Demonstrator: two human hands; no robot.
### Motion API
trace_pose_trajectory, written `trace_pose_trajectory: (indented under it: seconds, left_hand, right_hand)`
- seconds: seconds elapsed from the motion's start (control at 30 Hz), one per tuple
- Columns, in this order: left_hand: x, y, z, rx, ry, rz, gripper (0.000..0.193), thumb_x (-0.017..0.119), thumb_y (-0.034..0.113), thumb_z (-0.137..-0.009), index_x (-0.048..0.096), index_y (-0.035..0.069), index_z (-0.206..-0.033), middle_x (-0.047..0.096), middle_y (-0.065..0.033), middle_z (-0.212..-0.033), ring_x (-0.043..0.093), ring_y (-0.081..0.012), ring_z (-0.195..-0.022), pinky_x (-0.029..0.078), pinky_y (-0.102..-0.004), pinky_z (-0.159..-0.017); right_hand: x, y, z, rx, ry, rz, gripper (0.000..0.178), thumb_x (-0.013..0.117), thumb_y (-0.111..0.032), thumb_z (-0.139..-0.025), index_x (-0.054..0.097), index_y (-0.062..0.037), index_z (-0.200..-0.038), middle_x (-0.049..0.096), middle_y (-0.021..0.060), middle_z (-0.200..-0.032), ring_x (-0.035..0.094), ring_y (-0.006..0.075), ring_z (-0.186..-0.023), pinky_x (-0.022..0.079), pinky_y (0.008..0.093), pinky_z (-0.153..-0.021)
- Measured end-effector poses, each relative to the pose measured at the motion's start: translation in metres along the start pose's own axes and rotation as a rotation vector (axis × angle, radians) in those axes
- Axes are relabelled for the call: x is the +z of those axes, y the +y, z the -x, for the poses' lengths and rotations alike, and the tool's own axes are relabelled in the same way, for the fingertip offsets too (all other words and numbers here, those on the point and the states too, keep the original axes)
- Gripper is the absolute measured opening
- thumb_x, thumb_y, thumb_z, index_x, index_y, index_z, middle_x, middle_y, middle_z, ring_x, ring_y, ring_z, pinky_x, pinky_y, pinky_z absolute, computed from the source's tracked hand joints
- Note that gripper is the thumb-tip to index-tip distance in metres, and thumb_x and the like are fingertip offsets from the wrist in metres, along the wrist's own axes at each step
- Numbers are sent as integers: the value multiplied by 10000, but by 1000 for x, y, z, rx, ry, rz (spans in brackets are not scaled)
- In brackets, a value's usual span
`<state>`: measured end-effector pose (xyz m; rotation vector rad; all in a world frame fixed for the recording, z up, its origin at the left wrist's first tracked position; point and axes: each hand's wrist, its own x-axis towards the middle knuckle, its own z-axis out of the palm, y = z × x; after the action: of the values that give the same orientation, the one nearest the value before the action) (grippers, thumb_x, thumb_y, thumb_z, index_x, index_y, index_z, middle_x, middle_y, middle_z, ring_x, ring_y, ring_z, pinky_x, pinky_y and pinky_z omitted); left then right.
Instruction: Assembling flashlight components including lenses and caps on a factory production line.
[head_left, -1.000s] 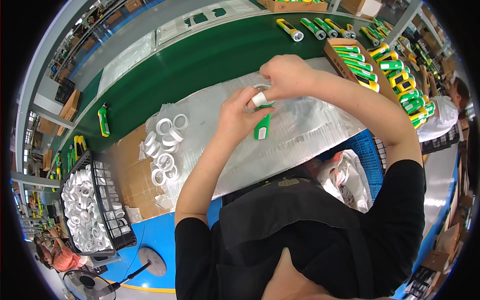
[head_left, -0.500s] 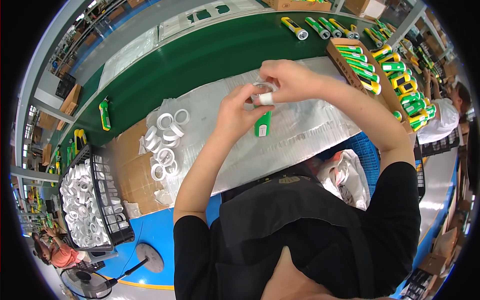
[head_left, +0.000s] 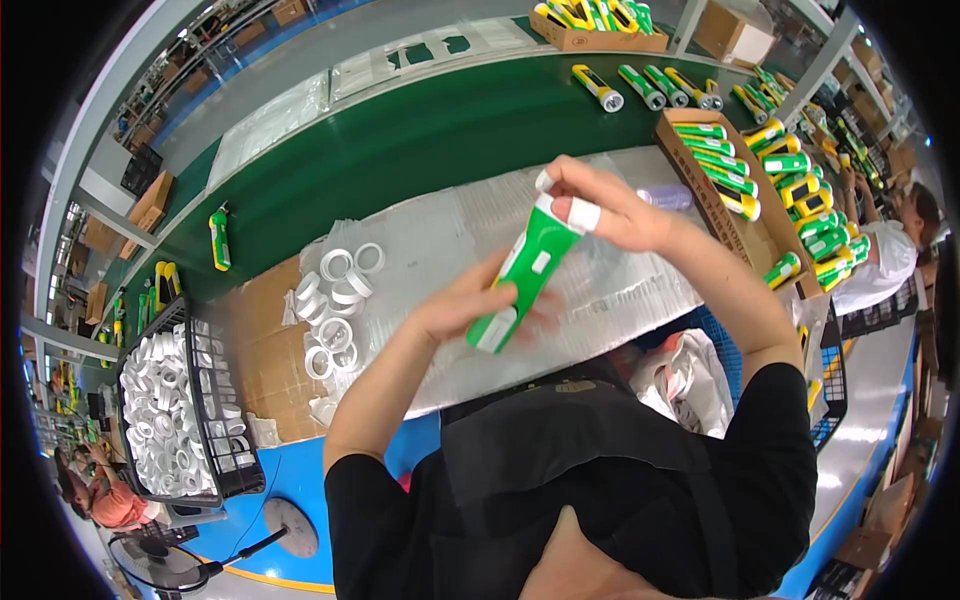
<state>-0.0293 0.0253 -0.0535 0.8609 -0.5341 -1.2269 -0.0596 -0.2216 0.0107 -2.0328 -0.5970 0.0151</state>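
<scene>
A green flashlight (head_left: 535, 265) is held slanting above the silvery mat, its white head end up to the right and its butt low to the left. My left hand (head_left: 465, 308) wraps round the green body, thumb on top and fingers slightly blurred beneath. My right hand (head_left: 625, 212) grips the head end; white coverings show on its thumb and a fingertip. How far its fingers reach round the head is partly hidden. On the mat left of my hands lies a loose group of white rings (head_left: 338, 300).
A black crate (head_left: 225, 400) full of white rings stands at the left. Several flashlights fill a cardboard box (head_left: 690, 150) at the right. A purplish translucent roll (head_left: 668, 197) lies beside my right wrist. More flashlights (head_left: 598, 88) rest on the green belt (head_left: 420, 150).
The flashlight has come up off the mat and tilted toward the right. My left hand has moved from its head end down to the body; my right hand has shifted right with the head.
</scene>
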Motion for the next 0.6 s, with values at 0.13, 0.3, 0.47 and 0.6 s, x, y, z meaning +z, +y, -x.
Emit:
trace_pose_trajectory:
  seconds: [0.13,0.3,0.47,0.6]
  left_hand:
    - [-48,-25,-6,-86,-192,-117,698,620,229,-851,299,98,-1458,681,-211,-1033,683,-341,-930,550,-419,-757]
    - [-84,12,-51,166,642,-1483,588,647,245,-821,436,61,-1337,670,-224,-969,654,-407,-818,526,-441,-708]
    - [-63,70,-19,-15,586,-1209,624,681,265,-798,442,67,-1339,670,-215,-983,651,-399,-868,518,-441,-757]
    - [-102,80,-18,57,641,-1273,680,755,329,-767,475,57,-1324,659,-198,-1034,634,-375,-953,502,-433,-828]
  right_hand:
    - [22,27,-15,-120,45,39,395,369,-360,-1007,577,-50,-1138,645,83,-942,620,237,-913,472,365,-812]
    - [27,103,-63,228,245,277,429,396,-408,-982,562,-61,-1172,627,70,-992,591,194,-924,475,338,-798]
    - [12,71,-102,463,18,-231,452,444,-446,-987,553,-47,-1171,567,31,-1005,520,135,-928,436,269,-823]
    - [24,110,-140,-62,172,94,369,470,-357,-958,585,-43,-1114,620,71,-975,583,180,-844,475,307,-789]
